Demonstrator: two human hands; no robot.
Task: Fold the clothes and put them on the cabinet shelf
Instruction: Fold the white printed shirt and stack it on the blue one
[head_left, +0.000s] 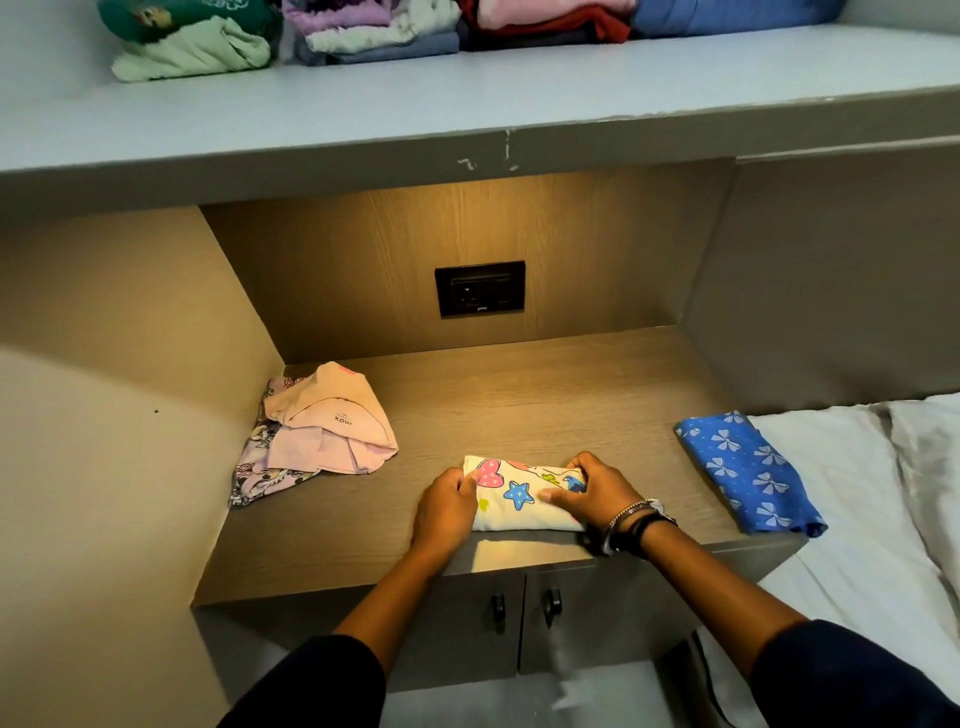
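Observation:
A small white garment (519, 499) printed with hearts and stars lies folded near the front edge of the wooden counter (519, 410). My left hand (441, 512) grips its left end and my right hand (592, 491) presses on its right end, fingers over the cloth. A loose pink garment (327, 421) sits crumpled on a lilac printed one (254, 467) at the counter's left. A folded blue cloth with white bows (748, 470) lies at the right. High above, the grey shelf (467, 98) carries several stacks of folded clothes (374, 28).
A black wall socket (479, 288) sits in the back panel of the niche. Two cabinet doors with dark handles (524, 605) are below the counter's edge. A bed with white sheets (862, 519) borders the counter on the right. Walls close in the left side.

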